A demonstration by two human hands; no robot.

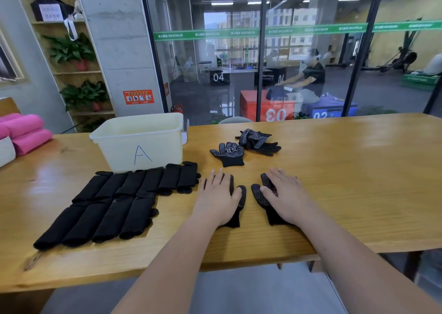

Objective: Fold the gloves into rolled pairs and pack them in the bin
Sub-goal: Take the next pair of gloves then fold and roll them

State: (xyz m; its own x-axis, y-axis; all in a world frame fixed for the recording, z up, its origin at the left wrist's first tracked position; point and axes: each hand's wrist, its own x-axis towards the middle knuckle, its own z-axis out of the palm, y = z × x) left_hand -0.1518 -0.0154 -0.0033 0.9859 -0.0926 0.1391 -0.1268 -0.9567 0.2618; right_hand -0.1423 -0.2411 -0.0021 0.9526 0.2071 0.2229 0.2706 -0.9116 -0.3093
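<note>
Two black gloves lie near the tabletop's (334, 182) front edge, the left glove (242, 195) under the flat, open left hand (218, 194) and the right glove (259, 194) under the flat, open right hand (287, 194). Beyond them lie one flat glove (228, 153) and a crumpled heap (258, 140). Ten folded pairs (114, 203) sit toward the left edge, in front of one white bin (141, 144); past the wooden top stands a glass wall (311, 50).

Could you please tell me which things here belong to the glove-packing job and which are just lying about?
Job: bin; folded gloves; left glove under the left hand; right glove under the right hand; flat glove; glove heap.
Lying about: pink rolls; potted plants; bag on the shelf.
</note>
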